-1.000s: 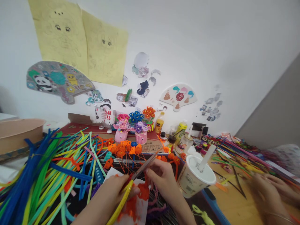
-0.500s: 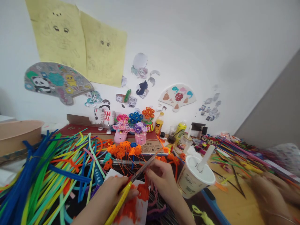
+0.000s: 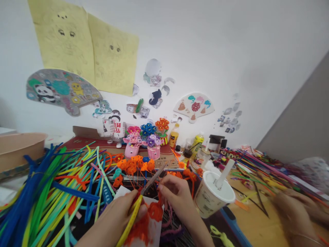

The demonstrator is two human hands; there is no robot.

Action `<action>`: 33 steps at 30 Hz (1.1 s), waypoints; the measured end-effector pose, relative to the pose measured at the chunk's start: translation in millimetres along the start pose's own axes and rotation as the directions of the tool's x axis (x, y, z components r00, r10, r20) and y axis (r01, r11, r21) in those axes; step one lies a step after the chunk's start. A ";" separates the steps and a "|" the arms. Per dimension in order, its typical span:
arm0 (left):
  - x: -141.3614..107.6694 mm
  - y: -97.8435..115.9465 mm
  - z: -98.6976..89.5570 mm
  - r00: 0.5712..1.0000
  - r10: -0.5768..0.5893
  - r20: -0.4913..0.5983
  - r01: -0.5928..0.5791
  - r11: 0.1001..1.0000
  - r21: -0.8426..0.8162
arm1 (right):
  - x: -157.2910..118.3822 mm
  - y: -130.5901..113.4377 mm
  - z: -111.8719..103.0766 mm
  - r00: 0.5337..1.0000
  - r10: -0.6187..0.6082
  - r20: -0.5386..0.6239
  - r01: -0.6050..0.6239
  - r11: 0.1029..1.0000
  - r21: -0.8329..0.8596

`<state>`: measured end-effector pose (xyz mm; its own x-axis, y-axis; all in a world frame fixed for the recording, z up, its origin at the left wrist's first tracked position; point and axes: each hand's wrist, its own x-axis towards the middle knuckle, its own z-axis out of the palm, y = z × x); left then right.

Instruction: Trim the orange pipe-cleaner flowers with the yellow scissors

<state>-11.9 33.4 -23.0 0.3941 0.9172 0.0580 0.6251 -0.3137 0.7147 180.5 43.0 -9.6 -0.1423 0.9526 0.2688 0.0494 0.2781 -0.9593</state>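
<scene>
At the lower middle, my left hand [image 3: 120,211] is closed around a tool with a yellow handle [image 3: 131,223] and long, thin grey blades [image 3: 154,179] that point up and right. My right hand [image 3: 177,193] pinches an orange fuzzy piece [image 3: 159,200] just right of the blades. A rounded orange shape [image 3: 155,211] hangs below those fingertips, over a white sheet [image 3: 153,236] covered with orange fluff [image 3: 140,231]. Behind my hands stand orange fuzzy flowers [image 3: 132,164] on thin stems.
Colourful pipe cleaners [image 3: 64,192] heap at left. A lidded cup [image 3: 214,193] with a straw stands close right of my right hand. Flower pots [image 3: 153,152] and bottles [image 3: 174,135] line the back. Another person's blurred hands [image 3: 293,209] are at far right.
The blades have tilted and shifted slightly left, away from my right fingertips. The orange shape under my right hand has moved a little left. The other person's hands have shifted slightly.
</scene>
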 end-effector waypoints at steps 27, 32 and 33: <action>8.8 -2.4 9.4 0.996 0.005 0.088 -0.006 1.000 0.009 | -0.5 -0.6 0.3 1.000 -0.004 0.013 0.004 1.000 -0.027; 8.5 -2.6 10.1 0.999 -0.020 0.046 0.018 0.998 0.054 | -0.1 -0.1 0.1 1.000 -0.017 0.009 0.018 0.996 -0.086; 8.1 -2.1 10.2 0.999 -0.021 0.038 0.018 0.998 0.059 | -0.2 -0.1 -0.2 1.000 -0.019 0.005 0.020 0.995 -0.100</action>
<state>-3.2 39.0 -31.1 0.4064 0.9136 0.0167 0.6712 -0.3108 0.6730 180.7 42.8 -9.5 -0.1484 0.9463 0.2870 0.1449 0.3079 -0.9403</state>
